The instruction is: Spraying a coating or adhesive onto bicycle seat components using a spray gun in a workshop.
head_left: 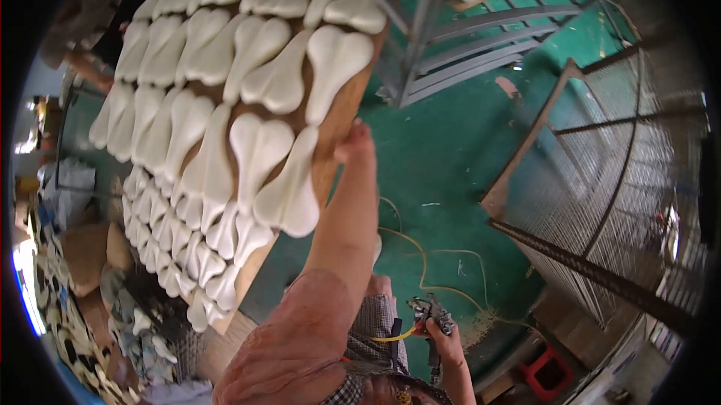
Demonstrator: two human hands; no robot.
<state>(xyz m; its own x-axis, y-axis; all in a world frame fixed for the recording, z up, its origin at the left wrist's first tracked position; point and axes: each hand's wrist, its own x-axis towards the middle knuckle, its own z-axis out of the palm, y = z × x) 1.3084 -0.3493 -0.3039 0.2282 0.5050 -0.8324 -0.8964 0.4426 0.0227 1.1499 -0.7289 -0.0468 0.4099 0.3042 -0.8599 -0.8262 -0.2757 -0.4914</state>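
Note:
A wooden board carries rows of smooth white saddle-shaped pieces, larger ones at the far end and smaller ones at the near left. My left arm stretches forward, and my left hand is closed on the board's right edge, its fingertips partly hidden. Low in front of me, my right hand is wrapped around the handle of a metal spray gun. From the gun a yellow hose runs left across my checked clothing.
At the far left of the board another person's arm shows. A grey metal rack stands far ahead, and a mesh-covered frame is at right. Thin hose loops over the green floor. A red stool sits lower right.

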